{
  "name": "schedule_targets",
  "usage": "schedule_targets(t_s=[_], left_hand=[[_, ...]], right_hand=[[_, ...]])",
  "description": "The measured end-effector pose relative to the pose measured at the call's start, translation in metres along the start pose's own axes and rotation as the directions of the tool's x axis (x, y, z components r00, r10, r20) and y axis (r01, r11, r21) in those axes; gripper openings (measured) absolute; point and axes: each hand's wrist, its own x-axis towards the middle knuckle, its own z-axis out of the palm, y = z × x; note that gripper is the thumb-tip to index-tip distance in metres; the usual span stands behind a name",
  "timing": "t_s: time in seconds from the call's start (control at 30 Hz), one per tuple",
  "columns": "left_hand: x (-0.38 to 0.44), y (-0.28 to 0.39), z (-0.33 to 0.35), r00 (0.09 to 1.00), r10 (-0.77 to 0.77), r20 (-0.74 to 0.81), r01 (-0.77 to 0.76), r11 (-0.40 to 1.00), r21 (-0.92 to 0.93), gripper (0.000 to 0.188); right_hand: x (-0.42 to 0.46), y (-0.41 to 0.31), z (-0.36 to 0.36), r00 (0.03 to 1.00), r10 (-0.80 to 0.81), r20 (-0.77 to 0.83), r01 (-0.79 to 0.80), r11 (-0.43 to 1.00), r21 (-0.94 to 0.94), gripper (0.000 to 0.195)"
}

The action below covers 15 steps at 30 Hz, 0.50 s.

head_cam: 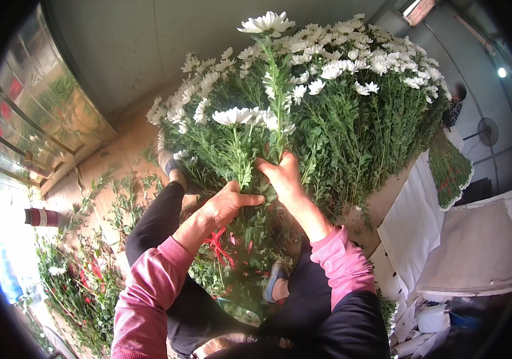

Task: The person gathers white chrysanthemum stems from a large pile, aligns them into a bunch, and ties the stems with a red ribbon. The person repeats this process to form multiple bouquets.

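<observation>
My left hand (228, 204) is closed around leafy green stems below several white chrysanthemum heads (233, 116), its thumb pointing right across the stalks. To its right and slightly higher, my right hand (283, 174) grips the stem of one taller white chrysanthemum (267, 24), held upright. Behind both hands stands a large mass of white chrysanthemums (345, 67) with long leafy stems. Red ties (219, 247) lie among greenery below my left hand, between the legs. The fingers of both hands are partly hidden by leaves.
Cut stems with red ties (81, 287) lie at the lower left, near a dark red cylindrical container (43, 217). White sheets (410, 224) and a large flat board (476, 247) are at the right, with a white plastic jug (433, 318) below. A person (454, 105) is in the far right background.
</observation>
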Motion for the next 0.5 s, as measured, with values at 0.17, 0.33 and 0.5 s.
schedule_targets(t_s=[0.17, 0.33, 0.5], left_hand=[[-0.020, 0.041, 0.005, 0.994, -0.085, -0.070, 0.088, 0.995, 0.037, 0.029], [-0.106, 0.058, -0.039, 0.949, 0.090, -0.302, -0.143, 0.977, -0.159, 0.026], [-0.166, 0.024, -0.078, 0.921, 0.152, -0.358, -0.285, 0.890, -0.357, 0.034]], right_hand=[[0.010, -0.012, -0.011, 0.978, -0.197, -0.063, 0.188, 0.974, -0.127, 0.039], [0.029, 0.004, -0.068, 0.966, -0.132, -0.223, -0.053, 0.741, -0.670, 0.028], [0.034, 0.090, -0.097, 0.886, -0.454, 0.099, 0.123, 0.023, -0.992, 0.061]])
